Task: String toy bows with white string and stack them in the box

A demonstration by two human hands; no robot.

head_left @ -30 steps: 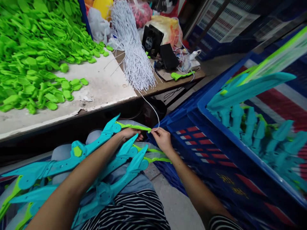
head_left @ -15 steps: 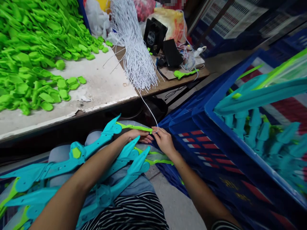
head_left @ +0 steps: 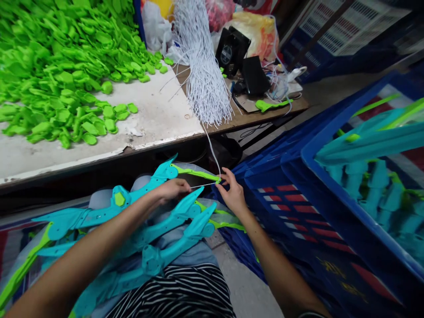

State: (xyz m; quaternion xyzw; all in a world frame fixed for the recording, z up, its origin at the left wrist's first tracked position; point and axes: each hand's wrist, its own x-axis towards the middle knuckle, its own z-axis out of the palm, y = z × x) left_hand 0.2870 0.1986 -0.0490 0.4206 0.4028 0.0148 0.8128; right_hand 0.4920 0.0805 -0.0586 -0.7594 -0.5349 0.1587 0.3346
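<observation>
A turquoise and green toy bow point(head_left: 132, 197) lies across my lap, its thin green arm reaching right. At that arm's tip, a white cord point(head_left: 211, 143) passes through and runs up to the table. My left hand point(head_left: 174, 189) is closed in a pinch on the cord's end, which is stretched taut to the left of the tip. Around the tip, my right hand point(head_left: 232, 191) has its thumb and fingers apart; whether it touches the tip is unclear. More toy bows point(head_left: 185, 240) of the same kind rest below, partly hidden by my left forearm.
A heap of green plastic parts point(head_left: 66, 66) covers the left of the white-topped table point(head_left: 159, 126). A bundle of white cords point(head_left: 208, 84) hangs to its front edge, beside a black fan point(head_left: 232, 51). At right stands a blue crate point(head_left: 281, 172) holding turquoise pieces.
My left hand has moved left from the tip, drawing the cord's end out straight. The fingers of my right hand have spread from their pinch. The camera view has shifted slightly left.
</observation>
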